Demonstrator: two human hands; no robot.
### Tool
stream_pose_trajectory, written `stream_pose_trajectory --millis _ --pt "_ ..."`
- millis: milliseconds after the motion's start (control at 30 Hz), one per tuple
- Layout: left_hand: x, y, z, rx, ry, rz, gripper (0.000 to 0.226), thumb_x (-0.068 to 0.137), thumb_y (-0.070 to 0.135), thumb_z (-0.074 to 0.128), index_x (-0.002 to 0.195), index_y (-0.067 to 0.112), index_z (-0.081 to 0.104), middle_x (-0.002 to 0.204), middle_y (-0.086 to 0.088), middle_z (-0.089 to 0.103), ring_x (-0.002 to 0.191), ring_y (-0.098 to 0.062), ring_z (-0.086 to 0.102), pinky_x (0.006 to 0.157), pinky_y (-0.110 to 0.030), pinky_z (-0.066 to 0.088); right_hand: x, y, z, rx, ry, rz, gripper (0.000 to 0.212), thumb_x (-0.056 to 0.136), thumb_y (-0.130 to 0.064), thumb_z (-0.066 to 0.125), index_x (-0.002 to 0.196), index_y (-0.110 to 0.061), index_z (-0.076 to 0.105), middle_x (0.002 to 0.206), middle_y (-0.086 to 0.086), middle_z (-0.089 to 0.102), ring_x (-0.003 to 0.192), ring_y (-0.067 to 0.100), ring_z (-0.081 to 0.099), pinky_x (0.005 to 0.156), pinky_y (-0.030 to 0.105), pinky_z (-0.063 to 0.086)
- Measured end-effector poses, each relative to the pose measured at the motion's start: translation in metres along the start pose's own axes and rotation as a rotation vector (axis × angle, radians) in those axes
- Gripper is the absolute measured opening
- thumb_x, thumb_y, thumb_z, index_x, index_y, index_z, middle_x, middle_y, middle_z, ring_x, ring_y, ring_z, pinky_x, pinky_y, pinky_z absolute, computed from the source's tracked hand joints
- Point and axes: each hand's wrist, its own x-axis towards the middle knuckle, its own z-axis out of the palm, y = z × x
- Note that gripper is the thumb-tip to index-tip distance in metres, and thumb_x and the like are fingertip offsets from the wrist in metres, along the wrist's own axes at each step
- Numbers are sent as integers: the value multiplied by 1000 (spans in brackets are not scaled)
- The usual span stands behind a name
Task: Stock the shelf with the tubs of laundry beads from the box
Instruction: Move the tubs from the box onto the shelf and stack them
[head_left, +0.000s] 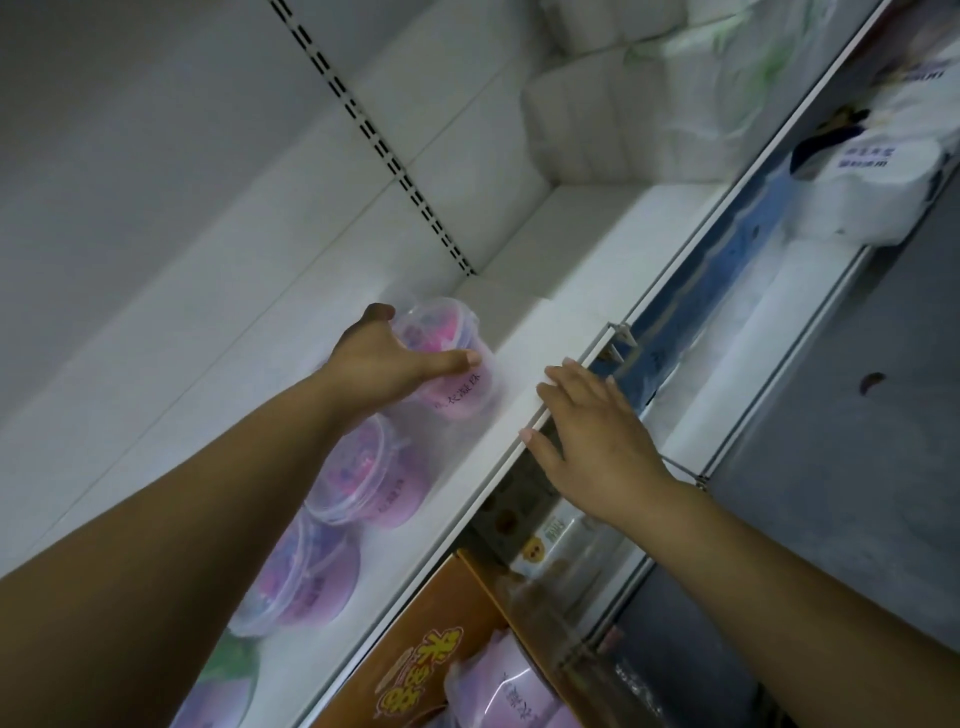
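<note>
placing step, i judge: my left hand (384, 364) grasps the clear plastic tub of pink laundry beads (460, 376) on the white shelf (545, 322), right hand (597, 431) released flat on its front edge; next, reach the orange cardboard box (415, 670) below it.

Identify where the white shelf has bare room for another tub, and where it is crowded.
Bare: the white shelf between the clear pink-bead tub in the left hand and the white wrapped packs. Crowded: the tub row nearer the camera.

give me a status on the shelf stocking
Left grip holds a tub on the shelf, next to stocked tubs. Right grip open, flat on shelf edge. Nothing blocking the tub.
</note>
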Motion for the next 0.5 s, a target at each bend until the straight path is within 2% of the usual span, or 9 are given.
stream_pose_trajectory --millis 100,167,267,367,433,500 --pt "6 -9 7 27 0 -11 115 54 61 91 146 19 37 124 1 50 115 -26 55 96 -46 55 -2 0 1 -37 -30 -9 69 102 -56 35 157 -15 25 168 3 12 156 19 -4 125 52 8" --pt "9 -16 11 -2 -14 -14 119 50 64 91 148 22 36 131 -2 52 117 -28 56 95 -48 55 -3 1 0 -44 -27 -18 67 102 -54 36 157 -16 25 168 1 13 155 18 -4 125 53 8" --pt "12 -26 18 -33 -55 -20 117 52 63 90 149 26 35 135 -2 52 117 -29 56 94 -44 56 -3 4 -3 -32 -23 -20 64 103 -52 38 156 -18 28 167 0 14 155 18 -3 125 54 8" --pt "12 -31 24 -44 -86 -9 118 47 68 89 146 27 38 135 -1 54 118 -29 58 95 -45 56 -5 3 -4 -46 -49 -21 70 101 -57 38 157 -18 24 168 -1 11 155 17 -5 124 56 8" --pt "13 -34 27 -35 -76 -3 115 52 64 90 147 27 37 139 -2 52 122 -31 55 98 -46 54 -6 3 -4 -48 -62 -20 73 99 -60 37 158 -18 22 168 -1 8 155 17 -7 124 56 7" --pt "16 -35 28 -1 -64 -15 121 50 67 89 149 27 32 144 -4 47 127 -34 52 100 -48 53 -6 2 -5 -45 -68 -20 74 99 -60 38 158 -19 21 169 -1 7 155 17 -8 124 57 7"
